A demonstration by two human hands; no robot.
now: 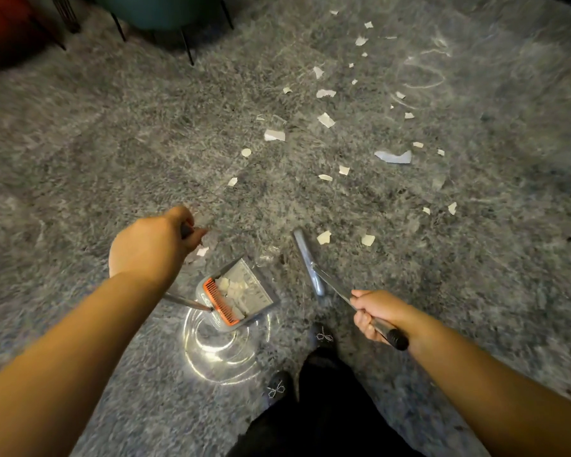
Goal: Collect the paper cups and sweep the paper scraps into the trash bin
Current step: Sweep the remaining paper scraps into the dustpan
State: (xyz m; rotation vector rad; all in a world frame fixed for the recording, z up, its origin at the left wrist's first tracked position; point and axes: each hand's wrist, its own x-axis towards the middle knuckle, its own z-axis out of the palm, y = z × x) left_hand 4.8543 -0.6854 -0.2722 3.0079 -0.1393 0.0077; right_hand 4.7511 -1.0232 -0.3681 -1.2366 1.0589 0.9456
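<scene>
White paper scraps (326,119) lie scattered over the grey shag carpet (112,153), mostly ahead and to the right. My left hand (152,242) grips the dark top of the dustpan's handle. The grey dustpan (244,291) with an orange comb edge stands on the carpet between my hands and holds several scraps. My right hand (376,313) grips the metal handle of the broom (309,262), whose grey head rests on the carpet beside two scraps. No paper cups or trash bin are in view.
A teal chair (165,11) with thin black legs and a red seat (0,28) stand at the far left. My feet in dark shoes (322,334) are below the dustpan. A bright light reflection (218,351) shows under the dustpan.
</scene>
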